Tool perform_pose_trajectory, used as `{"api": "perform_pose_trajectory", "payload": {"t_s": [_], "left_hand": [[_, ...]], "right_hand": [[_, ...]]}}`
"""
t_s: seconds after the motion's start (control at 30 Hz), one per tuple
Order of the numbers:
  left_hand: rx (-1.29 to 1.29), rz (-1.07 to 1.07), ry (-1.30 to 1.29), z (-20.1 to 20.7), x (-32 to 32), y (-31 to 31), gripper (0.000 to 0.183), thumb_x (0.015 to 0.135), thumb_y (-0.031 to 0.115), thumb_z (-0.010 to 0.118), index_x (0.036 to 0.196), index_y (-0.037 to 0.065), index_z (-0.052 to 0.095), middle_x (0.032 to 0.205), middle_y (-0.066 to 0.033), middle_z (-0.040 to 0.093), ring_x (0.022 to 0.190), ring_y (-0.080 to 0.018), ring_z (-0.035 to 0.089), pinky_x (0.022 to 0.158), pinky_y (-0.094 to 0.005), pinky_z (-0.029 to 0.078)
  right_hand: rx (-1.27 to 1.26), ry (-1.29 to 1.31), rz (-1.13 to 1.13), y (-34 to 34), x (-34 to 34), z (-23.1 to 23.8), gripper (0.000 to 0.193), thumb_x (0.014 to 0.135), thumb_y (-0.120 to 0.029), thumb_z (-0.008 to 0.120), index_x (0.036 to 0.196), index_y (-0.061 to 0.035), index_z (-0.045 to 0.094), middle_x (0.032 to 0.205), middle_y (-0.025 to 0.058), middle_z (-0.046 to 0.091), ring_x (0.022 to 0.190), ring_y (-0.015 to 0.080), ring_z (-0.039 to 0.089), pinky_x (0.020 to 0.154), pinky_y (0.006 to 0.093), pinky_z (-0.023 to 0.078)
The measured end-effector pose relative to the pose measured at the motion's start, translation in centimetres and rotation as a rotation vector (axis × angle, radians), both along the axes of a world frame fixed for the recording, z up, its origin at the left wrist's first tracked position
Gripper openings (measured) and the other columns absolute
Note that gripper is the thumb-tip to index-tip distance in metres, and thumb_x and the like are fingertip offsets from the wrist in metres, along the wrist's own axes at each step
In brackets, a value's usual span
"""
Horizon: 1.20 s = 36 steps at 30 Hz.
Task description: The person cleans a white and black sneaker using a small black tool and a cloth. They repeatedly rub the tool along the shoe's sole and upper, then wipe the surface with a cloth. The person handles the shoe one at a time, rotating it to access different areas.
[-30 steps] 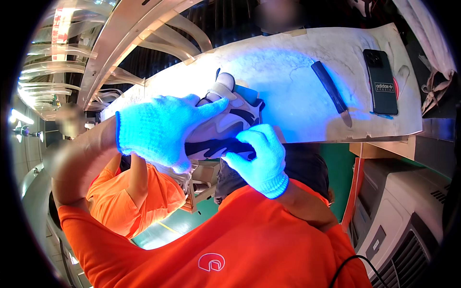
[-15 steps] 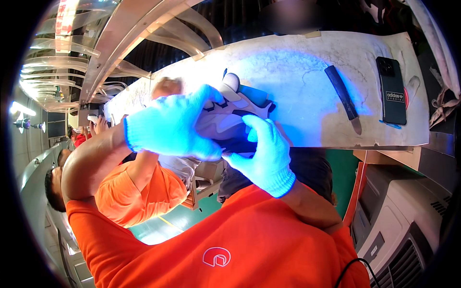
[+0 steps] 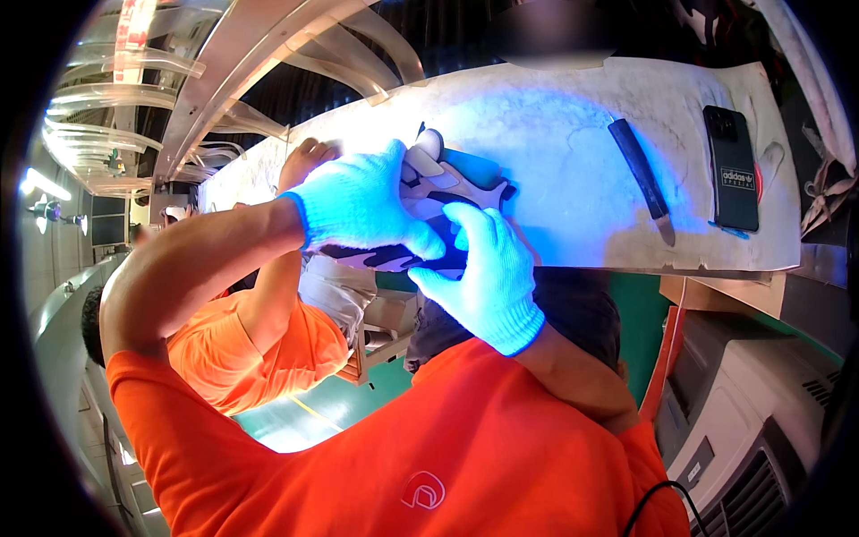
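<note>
A shoe (image 3: 438, 183) with grey and pale overlays lies at the table's near edge, tinted by blue light, its dark patterned side (image 3: 371, 256) toward me. My left hand (image 3: 362, 201), in a knitted glove, is closed over the shoe's left part, thumb pointing right across it. On the near right side, my gloved right hand (image 3: 490, 277) has its fingers bent against the shoe, thumb just below them. The gloves hide much of the shoe's middle. Behind it shows a flat blue piece (image 3: 474, 167), whose kind I cannot make out.
A dark-handled knife (image 3: 639, 170) and a black phone (image 3: 732, 170) lie on the pale-covered table (image 3: 564, 215) to the right. At left, a co-worker in orange (image 3: 255, 345) sits close, a hand (image 3: 309, 161) near my left wrist. A grey machine (image 3: 752, 403) stands at lower right.
My left hand has shifted right and its forearm is raised. The shoe has turned, so more of its dark patterned side shows. My right hand has moved slightly up and left.
</note>
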<state>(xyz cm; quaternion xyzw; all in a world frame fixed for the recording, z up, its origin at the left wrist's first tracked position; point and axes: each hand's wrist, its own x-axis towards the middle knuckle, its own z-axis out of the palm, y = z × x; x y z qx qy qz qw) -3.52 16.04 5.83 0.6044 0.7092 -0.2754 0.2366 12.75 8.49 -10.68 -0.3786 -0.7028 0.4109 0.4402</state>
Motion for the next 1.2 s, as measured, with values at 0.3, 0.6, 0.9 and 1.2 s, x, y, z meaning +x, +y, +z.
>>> {"api": "perform_pose_trajectory", "payload": {"t_s": [0.3, 0.6, 0.9, 1.2], "left_hand": [[0.081, 0.082, -0.276, -0.2, -3.4, 0.1, 0.072, 0.091, 0.057, 0.085, 0.129, -0.002, 0.077, 0.122, -0.0217, 0.080, 0.109, -0.0313, 0.076, 0.099, -0.0412, 0.058], [-0.058, 0.570, -2.049, -5.1, -6.2, -6.3, 0.076, 0.111, 0.053, 0.063, 0.163, 0.000, 0.052, 0.145, -0.0229, 0.071, 0.133, -0.0300, 0.070, 0.110, -0.0471, 0.058], [0.535, 0.998, -1.786, -14.3, 5.7, -20.3, 0.083, 0.085, 0.008, 0.097, 0.152, -0.001, 0.051, 0.139, -0.0142, 0.066, 0.119, -0.0222, 0.070, 0.096, -0.0383, 0.064], [0.661, 0.887, -1.528, -15.2, 5.2, -16.4, 0.068, 0.078, 0.019, 0.104, 0.129, -0.002, 0.065, 0.113, -0.0093, 0.075, 0.099, -0.0146, 0.072, 0.084, -0.0329, 0.063]], "right_hand": [[-0.035, 0.026, -0.003, 0.0, 0.0, 1.5, 0.088, 0.074, -0.028, 0.102, 0.148, -0.0055, 0.061, 0.107, 0.0095, 0.067, 0.090, 0.0233, 0.067, 0.083, 0.0397, 0.060], [-0.398, 0.581, -0.019, -5.1, 7.0, -10.5, 0.102, 0.077, 0.011, 0.090, 0.167, -0.0036, 0.044, 0.160, 0.0127, 0.058, 0.144, 0.0279, 0.060, 0.121, 0.0485, 0.053], [-0.703, 0.772, -0.142, -4.6, 7.0, -2.6, 0.048, 0.085, -0.001, 0.078, 0.131, -0.0074, 0.067, 0.117, 0.0029, 0.072, 0.107, 0.0216, 0.073, 0.100, 0.0390, 0.062], [0.032, 0.180, -0.267, -2.5, 10.5, 1.9, 0.101, 0.082, -0.037, 0.099, 0.160, 0.0028, 0.048, 0.155, 0.0171, 0.059, 0.137, 0.0274, 0.064, 0.117, 0.0467, 0.054]]}}
